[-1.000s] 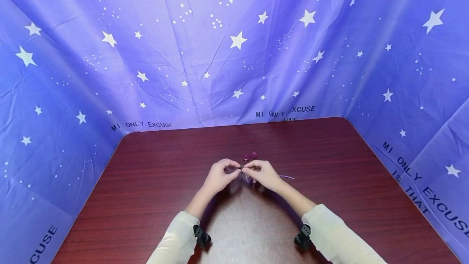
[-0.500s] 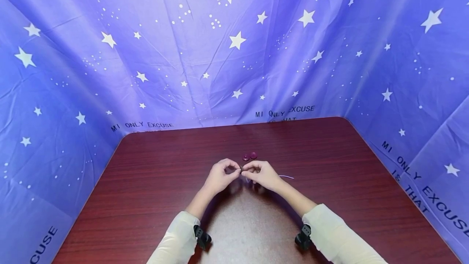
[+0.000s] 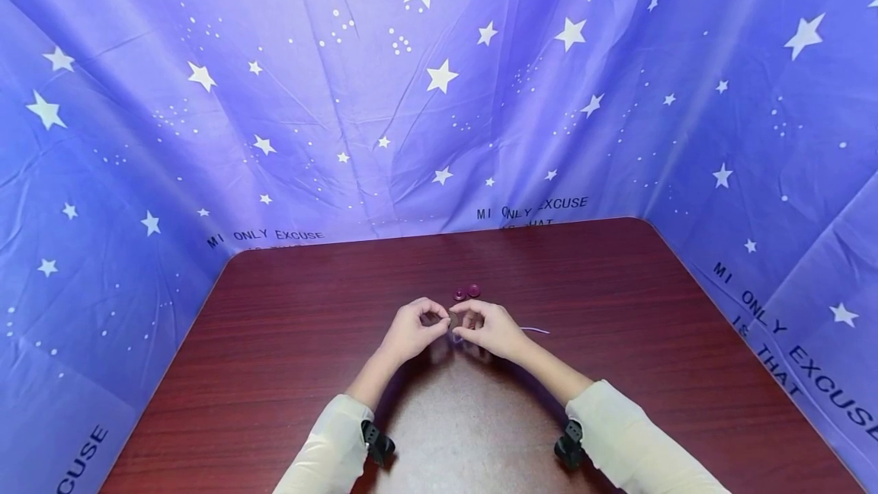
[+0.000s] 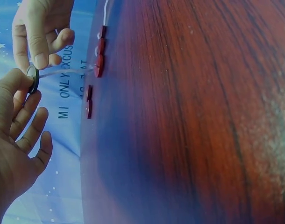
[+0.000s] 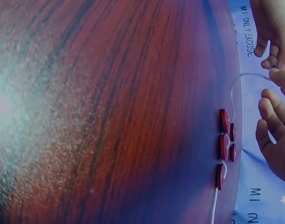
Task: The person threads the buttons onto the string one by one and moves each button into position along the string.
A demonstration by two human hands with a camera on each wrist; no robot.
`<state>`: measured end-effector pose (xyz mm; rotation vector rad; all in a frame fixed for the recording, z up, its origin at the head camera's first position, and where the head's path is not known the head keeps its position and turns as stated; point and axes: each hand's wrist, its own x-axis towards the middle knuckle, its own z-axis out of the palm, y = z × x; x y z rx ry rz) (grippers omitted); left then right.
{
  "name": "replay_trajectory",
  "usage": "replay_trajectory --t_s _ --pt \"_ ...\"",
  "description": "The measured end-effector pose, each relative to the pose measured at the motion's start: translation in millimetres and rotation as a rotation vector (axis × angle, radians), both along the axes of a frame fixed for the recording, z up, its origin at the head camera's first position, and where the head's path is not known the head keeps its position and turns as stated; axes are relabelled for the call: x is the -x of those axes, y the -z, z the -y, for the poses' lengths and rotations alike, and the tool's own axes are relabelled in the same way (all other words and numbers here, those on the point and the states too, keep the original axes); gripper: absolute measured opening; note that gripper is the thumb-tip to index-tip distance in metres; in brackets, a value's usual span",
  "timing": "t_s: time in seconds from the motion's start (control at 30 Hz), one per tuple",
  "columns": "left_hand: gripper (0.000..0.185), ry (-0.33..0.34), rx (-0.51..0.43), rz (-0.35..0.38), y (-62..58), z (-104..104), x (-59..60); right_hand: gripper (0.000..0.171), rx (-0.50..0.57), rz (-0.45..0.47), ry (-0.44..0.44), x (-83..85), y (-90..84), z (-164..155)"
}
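At the centre of the head view, we see the left hand (image 3: pixel 410 332) and the right hand (image 3: pixel 491 328) meet fingertip to fingertip just above the desk (image 3: pixel 274 341). In the left wrist view, at the upper left of the frame, the left hand pinches a round dark button (image 4: pixel 33 79) between thumb and forefinger, its other fingers loosely spread below. Just above it in the same frame, the right hand pinches a pale cord (image 4: pixel 67 72) between thumb and forefinger right beside the button. The cord runs rightward from the pinch to the desk.

From the right wrist view, at the right edge of the frame, we see the cord (image 5: pixel 236 88) arc from the right hand's fingertips (image 5: pixel 279 77) down to a cluster of red buttons (image 5: pixel 225 140) lying on the desk. Some sit along the cord; whether all are threaded we cannot tell. In the head view, two red buttons (image 3: pixel 466 293) lie on the desk just beyond the hands, toward the upper part of the frame, and a short stretch of cord (image 3: pixel 535 330) trails to the right of the right hand.

Cream sleeves (image 3: pixel 329 448) cover both forearms at the bottom of the frame. Behind and around the desk hangs a blue starry cloth (image 3: pixel 439 97) with printed lettering.
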<state>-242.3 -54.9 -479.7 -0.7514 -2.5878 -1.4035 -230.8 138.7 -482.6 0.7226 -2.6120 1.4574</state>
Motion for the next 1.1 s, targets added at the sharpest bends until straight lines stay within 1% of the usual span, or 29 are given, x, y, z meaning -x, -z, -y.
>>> replay_trajectory --t_s 0.13,0.4,0.77,1.03,1.1 --pt "0.007 0.003 -0.001 0.006 -1.0 0.0 -0.3 0.032 -0.003 -0.017 -0.014 -0.3 -0.8 0.3" --pt "0.005 -0.003 -0.009 0.032 0.3 0.1 0.1 0.033 -0.028 -0.023 -0.010 -1.7 -3.6 1.0" --pt "0.009 0.010 -0.039 0.039 -0.3 2.5 -0.8 0.032 -0.111 -0.116 0.014 -1.2 -3.9 1.9" --pt "0.007 0.005 -0.041 0.001 -1.8 6.6 -1.1 0.031 -0.153 -0.149 0.039 -2.7 -5.2 -1.1" --pt "0.008 0.001 -0.044 0.007 -1.5 7.6 -0.8 0.031 -0.169 -0.160 0.042 -2.6 -4.3 -2.3"
